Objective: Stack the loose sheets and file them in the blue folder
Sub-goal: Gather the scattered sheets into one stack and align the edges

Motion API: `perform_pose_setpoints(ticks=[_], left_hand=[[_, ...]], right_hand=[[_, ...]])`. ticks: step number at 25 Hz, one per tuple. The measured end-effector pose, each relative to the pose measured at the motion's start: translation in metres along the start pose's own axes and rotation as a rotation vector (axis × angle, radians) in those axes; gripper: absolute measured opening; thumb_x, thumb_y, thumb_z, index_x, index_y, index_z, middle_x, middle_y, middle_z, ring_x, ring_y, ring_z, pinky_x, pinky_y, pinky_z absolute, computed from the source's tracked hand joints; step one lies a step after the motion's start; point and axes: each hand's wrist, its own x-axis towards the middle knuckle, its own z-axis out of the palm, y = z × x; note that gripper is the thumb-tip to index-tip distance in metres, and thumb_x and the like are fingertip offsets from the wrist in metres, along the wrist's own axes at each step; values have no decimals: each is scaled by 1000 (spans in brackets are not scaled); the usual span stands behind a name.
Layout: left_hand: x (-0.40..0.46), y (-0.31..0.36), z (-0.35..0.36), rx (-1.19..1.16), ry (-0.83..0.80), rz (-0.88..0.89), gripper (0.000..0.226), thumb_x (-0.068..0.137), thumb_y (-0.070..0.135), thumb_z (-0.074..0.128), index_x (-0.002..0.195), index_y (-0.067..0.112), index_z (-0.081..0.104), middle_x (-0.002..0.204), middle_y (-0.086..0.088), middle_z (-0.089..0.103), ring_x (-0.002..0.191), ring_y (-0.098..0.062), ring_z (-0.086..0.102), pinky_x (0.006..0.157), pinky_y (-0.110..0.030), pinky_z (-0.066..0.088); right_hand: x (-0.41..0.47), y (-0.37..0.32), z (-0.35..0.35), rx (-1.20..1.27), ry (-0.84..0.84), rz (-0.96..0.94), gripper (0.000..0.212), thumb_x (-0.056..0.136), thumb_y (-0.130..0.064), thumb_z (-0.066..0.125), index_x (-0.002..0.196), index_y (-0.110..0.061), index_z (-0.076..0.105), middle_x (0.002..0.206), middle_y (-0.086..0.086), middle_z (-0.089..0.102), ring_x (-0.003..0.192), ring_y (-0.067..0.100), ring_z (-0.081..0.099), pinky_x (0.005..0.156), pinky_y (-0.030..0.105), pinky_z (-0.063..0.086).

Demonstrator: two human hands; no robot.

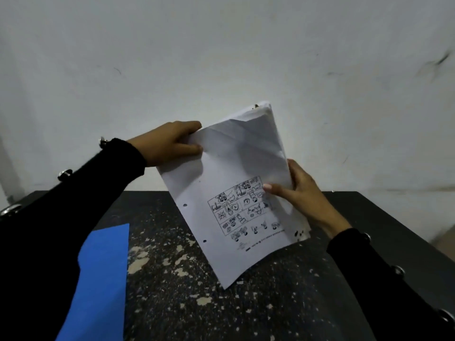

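Both hands hold the sheets [229,193] tilted at centre frame, lower corner on the worktop [187,291], likely to square them. The left hand [170,142] pinches the top edge; the right hand [302,193] grips the side. The blue folder [101,279] lies lower left.

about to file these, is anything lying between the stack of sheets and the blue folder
Nothing visible does. Both hands, left hand and right hand, hold the stack of sheets above the table; the stretch across to the blue folder shows only bare speckled tabletop.
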Motion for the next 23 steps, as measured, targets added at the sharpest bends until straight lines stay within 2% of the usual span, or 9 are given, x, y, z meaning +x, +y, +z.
perform_pose_setpoints(ticks=[4,5,7,8,10,12,14,17,23], left_hand=[[7,13,-1,118,-24,-21,20,74,46,45,74,26,41,69,7,46,70,-21,48,62,-27,34],[7,12,3,204,44,-13,27,73,51,42,85,27,48,75,6,51,81,-25,52,71,-30,36],[-2,6,16,294,326,-4,61,73,56,43,124,23,47,113,-1,57,113,-27,51,99,-37,33],[-11,7,25,188,488,-19,71,76,53,51,138,21,36,135,-2,47,126,-25,43,107,-39,28],[-39,11,51,-271,626,-181,85,81,41,67,147,24,16,150,2,25,136,-20,30,111,-37,23],[-64,15,82,-745,502,-374,74,83,32,67,143,26,24,146,1,36,127,-16,42,105,-35,36],[-80,19,109,-981,394,-400,40,88,22,61,126,14,50,121,-1,62,106,-15,60,87,-26,51],[-85,24,124,-1037,441,-389,11,93,13,54,100,8,61,82,9,72,77,-5,67,61,-15,51],[-77,33,130,-934,487,-394,19,98,26,43,105,8,47,95,2,57,79,2,54,61,-9,45]], right_hand=[[-9,4,12,201,79,63,33,70,-36,72,98,-23,60,92,2,71,80,23,70,67,33,59],[-11,5,16,238,111,77,30,71,-33,73,96,-21,62,88,1,71,75,21,69,66,33,58],[-14,8,20,286,153,101,24,73,-26,76,92,-19,64,90,5,70,76,23,65,71,37,57],[-16,8,21,308,167,112,22,74,-24,76,92,-18,64,92,8,70,77,24,65,74,38,56],[-20,9,21,390,191,126,24,72,-21,76,93,-15,65,88,6,71,74,22,66,69,35,57],[-25,10,21,511,212,141,24,75,-12,73,97,-11,64,84,3,73,69,18,70,60,27,56],[-28,11,23,591,235,156,25,78,-6,71,102,-8,64,86,6,75,70,17,72,57,25,57],[-34,14,28,609,262,163,30,73,-10,72,102,-9,64,85,6,76,71,22,72,58,29,59],[-37,15,35,557,323,67,31,74,-21,71,103,-17,63,91,4,75,75,20,72,62,31,60]])
